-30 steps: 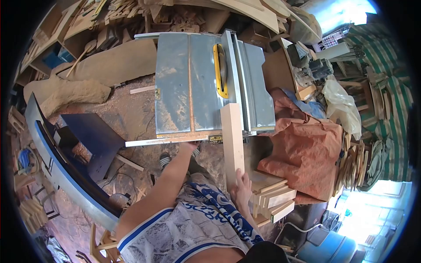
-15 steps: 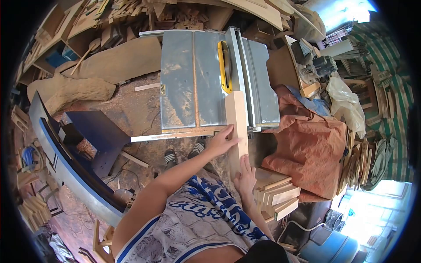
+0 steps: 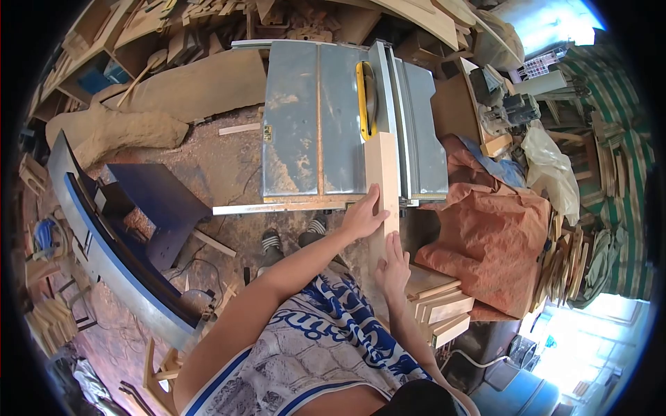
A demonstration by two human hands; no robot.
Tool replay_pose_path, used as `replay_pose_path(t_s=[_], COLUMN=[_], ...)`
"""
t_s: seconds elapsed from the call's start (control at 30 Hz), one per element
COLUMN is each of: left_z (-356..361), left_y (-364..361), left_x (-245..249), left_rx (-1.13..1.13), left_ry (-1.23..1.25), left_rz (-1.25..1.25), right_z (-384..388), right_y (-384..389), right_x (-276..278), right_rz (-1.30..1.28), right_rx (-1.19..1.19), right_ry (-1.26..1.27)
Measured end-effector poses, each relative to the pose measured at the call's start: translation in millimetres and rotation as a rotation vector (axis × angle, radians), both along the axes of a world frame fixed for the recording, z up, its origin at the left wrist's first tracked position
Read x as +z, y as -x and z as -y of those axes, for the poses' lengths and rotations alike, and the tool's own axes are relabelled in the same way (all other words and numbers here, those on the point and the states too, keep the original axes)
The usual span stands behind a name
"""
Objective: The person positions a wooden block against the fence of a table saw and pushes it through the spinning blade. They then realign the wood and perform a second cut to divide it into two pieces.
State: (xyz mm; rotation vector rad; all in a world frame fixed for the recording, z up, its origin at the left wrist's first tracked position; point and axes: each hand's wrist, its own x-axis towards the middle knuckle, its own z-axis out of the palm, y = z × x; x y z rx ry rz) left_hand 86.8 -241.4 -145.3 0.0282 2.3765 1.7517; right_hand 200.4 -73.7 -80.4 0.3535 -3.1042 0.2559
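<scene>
A pale wooden board lies lengthwise on the grey table saw, along the metal fence. Its far end is close to the yellow insert around the blade slot; whether it touches the blade cannot be made out. My left hand grips the board's left side near the saw's front edge, thumb and fingers pressed against it. Closer to my body, my right hand holds the near end, fingers laid along its right side and thumb on the left.
Cut boards are stacked by my right arm, beside a reddish-brown cloth. A dark blue machine with a long metal bed stands to the left. Wood pieces fill shelves behind the saw. Sawdust covers the floor.
The board has slid slightly forward along the fence, its far end nearer the yellow insert. Both hands have moved forward with it. The whole view has shifted a little.
</scene>
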Motion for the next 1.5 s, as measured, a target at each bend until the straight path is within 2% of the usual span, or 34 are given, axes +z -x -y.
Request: replay_pose_path(t_s=[0.27,0.33,0.37,0.63,0.83,0.93,1.23,1.33,1.5], left_z=[7.3,3.2,1.1,18.0,14.7,19.5,27.1,23.5,28.0], left_y=[16.0,18.3,20.7,42.3,48.6,53.8,70.7,74.6,85.5], left_x=[4.0,-7.1,-12.4,9.8,-4.2,1.9,9.8,2.3,3.1], left_rx=[-0.059,0.054,0.053,0.01,0.059,0.003,-0.004,0.053,0.015], left_ry=[0.072,0.082,0.082,0.066,0.106,0.092,0.08,0.074,0.093], left_rz=[0.071,-0.12,-0.12,0.026,-0.093,-0.008,0.046,-0.025,0.007], right_z=[7.4,6.2,6.0,16.0,17.4,20.3,29.2,29.1,34.8], right_y=[14.7,18.2,20.1,41.6,49.6,52.7,66.9,72.4,81.0], right_x=[1.5,-2.3,-4.4,-5.6,-8.0,-7.0,-3.8,-4.9,0.4], right_rz=[0.027,0.012,-0.002,-0.002,-0.038,-0.036,-0.037,-0.045,-0.035], right_rx=[-0.008,0.002,0.012,0.001,0.038,0.034,0.024,0.031,0.025], right_ry=[0.019,0.011,0.007,-0.037,-0.035,-0.044,-0.048,-0.054,-0.02])
